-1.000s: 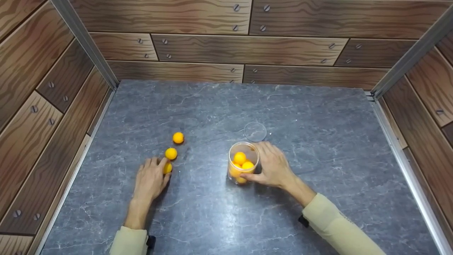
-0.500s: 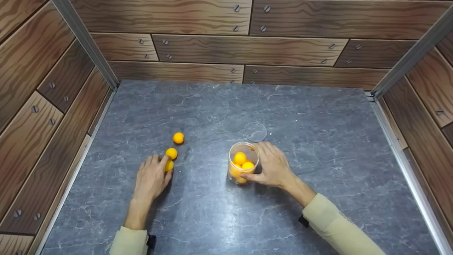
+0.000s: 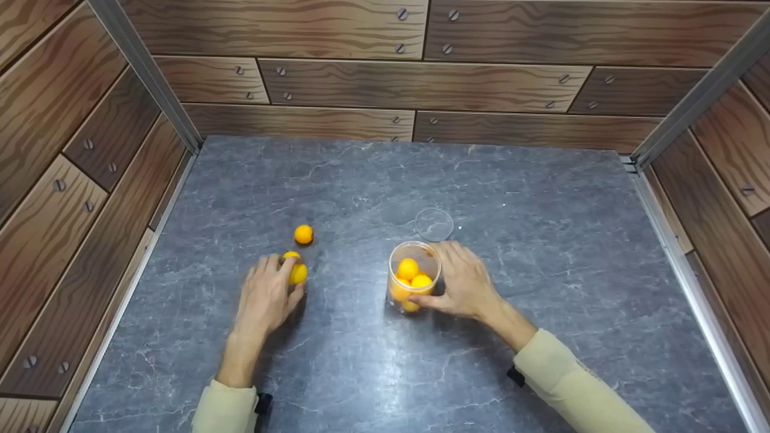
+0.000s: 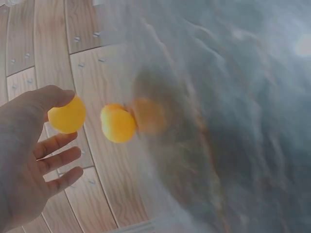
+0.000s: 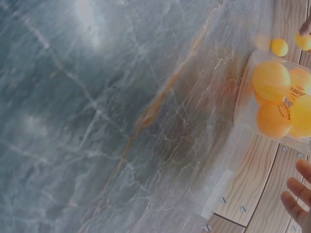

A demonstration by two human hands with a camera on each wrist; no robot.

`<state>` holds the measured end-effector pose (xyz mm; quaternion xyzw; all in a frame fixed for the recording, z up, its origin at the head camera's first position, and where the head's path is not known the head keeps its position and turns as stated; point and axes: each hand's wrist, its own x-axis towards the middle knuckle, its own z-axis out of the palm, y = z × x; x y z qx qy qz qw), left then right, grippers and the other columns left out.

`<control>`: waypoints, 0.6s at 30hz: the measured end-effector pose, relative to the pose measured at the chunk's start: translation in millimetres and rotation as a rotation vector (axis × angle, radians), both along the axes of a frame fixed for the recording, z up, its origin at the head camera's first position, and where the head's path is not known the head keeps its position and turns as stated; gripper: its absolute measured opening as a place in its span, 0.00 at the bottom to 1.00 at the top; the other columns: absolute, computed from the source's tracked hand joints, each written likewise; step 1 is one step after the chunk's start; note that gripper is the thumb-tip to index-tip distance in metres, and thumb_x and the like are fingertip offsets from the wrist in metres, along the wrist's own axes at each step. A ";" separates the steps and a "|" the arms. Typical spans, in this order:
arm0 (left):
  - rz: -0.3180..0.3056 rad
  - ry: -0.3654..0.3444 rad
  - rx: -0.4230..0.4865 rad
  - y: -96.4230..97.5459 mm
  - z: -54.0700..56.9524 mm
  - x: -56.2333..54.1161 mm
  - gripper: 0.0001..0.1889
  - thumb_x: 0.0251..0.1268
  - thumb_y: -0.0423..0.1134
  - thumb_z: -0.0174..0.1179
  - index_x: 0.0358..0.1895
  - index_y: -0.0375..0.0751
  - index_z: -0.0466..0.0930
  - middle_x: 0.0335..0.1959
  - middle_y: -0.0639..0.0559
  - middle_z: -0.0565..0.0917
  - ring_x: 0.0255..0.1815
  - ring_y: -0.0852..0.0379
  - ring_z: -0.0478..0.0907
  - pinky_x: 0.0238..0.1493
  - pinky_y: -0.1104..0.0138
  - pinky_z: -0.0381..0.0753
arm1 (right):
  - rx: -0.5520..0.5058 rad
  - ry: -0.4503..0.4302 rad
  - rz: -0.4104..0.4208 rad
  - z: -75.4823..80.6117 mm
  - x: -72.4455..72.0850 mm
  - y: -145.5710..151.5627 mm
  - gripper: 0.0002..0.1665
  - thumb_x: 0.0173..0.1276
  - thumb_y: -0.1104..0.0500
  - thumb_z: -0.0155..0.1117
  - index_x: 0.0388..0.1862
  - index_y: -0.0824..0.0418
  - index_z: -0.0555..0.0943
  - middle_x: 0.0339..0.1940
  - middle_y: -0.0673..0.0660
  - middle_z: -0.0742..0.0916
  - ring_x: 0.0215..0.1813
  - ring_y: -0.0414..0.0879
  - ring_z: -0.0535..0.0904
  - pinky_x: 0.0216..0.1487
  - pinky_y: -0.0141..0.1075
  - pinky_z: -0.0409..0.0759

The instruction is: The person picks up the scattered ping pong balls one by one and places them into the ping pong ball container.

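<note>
In the head view my left hand [image 3: 264, 294] pinches an orange ping-pong ball [image 3: 298, 274] between thumb and forefinger. The left wrist view shows that ball [image 4: 67, 115] raised off the surface, the other fingers spread below it. Just behind it sits a second ball [image 3: 291, 255], partly hidden by the hand, and a third ball [image 3: 304, 234] lies farther back. My right hand [image 3: 462, 279] holds a clear, open-topped jar [image 3: 428, 260] from its right side, thumb in front. Several orange balls [image 5: 271, 80] fill its lower part, some with dark printing.
A clear round lid [image 3: 434, 225] lies flat behind the jar. The grey marbled tabletop [image 3: 361, 180] is bordered by wood-patterned walls [image 3: 421, 84] at the back and both sides, with metal rails [image 3: 692, 276] along the side edges.
My left hand has moved forward and to the right with the pinched ball, which now partly covers the second ball. The right hand and jar have stayed in place.
</note>
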<state>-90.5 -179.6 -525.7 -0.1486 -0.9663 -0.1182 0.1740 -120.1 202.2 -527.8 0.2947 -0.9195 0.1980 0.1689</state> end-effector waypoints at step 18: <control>-0.074 0.080 0.080 34.6 14.3 -14.1 0.20 0.61 0.42 0.74 0.54 0.43 0.82 0.47 0.43 0.83 0.47 0.41 0.82 0.46 0.50 0.84 | 0.012 -0.006 -0.005 0.8 0.2 0.2 0.62 0.59 0.11 0.53 0.66 0.62 0.78 0.57 0.58 0.87 0.58 0.54 0.83 0.60 0.50 0.84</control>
